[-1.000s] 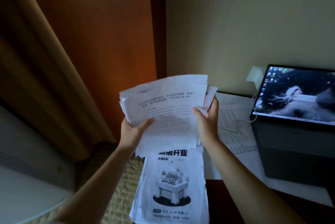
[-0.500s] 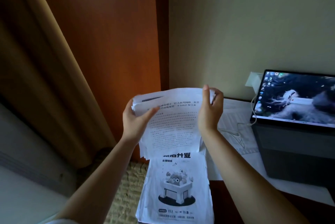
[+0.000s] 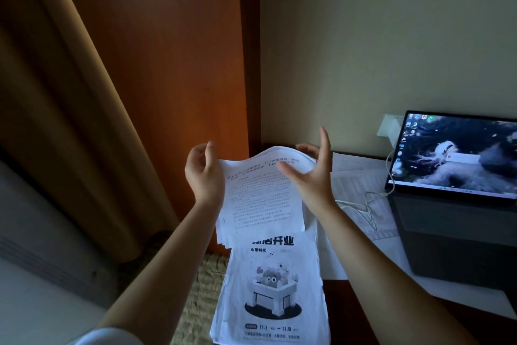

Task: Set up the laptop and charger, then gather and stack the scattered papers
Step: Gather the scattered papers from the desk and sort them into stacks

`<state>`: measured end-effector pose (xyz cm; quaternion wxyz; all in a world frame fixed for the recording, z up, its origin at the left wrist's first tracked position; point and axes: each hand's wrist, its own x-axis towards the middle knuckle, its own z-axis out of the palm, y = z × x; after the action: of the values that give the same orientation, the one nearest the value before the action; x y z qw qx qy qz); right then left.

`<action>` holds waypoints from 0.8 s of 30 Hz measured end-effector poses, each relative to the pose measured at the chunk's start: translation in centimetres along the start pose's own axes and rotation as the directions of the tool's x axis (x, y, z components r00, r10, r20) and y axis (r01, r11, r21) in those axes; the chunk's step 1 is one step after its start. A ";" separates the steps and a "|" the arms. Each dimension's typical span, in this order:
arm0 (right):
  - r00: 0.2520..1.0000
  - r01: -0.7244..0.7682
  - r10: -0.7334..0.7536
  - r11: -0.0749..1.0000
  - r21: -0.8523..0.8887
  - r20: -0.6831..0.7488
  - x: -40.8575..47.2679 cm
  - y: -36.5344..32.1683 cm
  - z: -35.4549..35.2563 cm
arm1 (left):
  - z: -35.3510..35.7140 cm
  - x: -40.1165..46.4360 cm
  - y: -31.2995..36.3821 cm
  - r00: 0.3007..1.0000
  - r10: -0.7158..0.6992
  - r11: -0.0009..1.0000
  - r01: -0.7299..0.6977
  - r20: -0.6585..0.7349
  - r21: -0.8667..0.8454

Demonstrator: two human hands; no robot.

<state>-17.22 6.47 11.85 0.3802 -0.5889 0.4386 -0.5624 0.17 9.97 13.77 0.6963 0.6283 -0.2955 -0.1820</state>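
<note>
I hold a sheaf of printed papers [image 3: 260, 199] upright in front of me. My left hand [image 3: 205, 174] pinches its top left corner. My right hand [image 3: 310, 174] is spread at the top right edge, thumb in front, fingers behind, one finger pointing up. Below the sheaf lies a stack of papers [image 3: 268, 288] topped by a flyer with a cartoon box. The open laptop [image 3: 453, 154] stands at the right with its screen lit. A white charger cable [image 3: 363, 207] runs from its left side toward a wall socket [image 3: 390, 128].
More sheets [image 3: 358, 177] lie flat on the dark desk [image 3: 349, 302], between the sheaf and the laptop and partly under it. A curtain [image 3: 70, 121] and a wooden panel [image 3: 167, 65] fill the left. A woven surface [image 3: 201, 288] shows beside the stack.
My right hand has loosened from the top right corner and spread its fingers. The left hand has slid up to the top left corner. The sheaf's top now bows.
</note>
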 end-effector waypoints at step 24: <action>0.980 -0.078 0.120 0.967 0.244 -0.160 -0.4 -0.7 -1.7 | -2.8 -1.9 -1.5 0.863 -0.175 0.978 0.208 0.474 -0.019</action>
<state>-18.84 7.11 12.50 0.4358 -0.4653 0.4289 -0.6401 0.69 13.12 11.86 0.6038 0.5671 -0.3848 -0.4071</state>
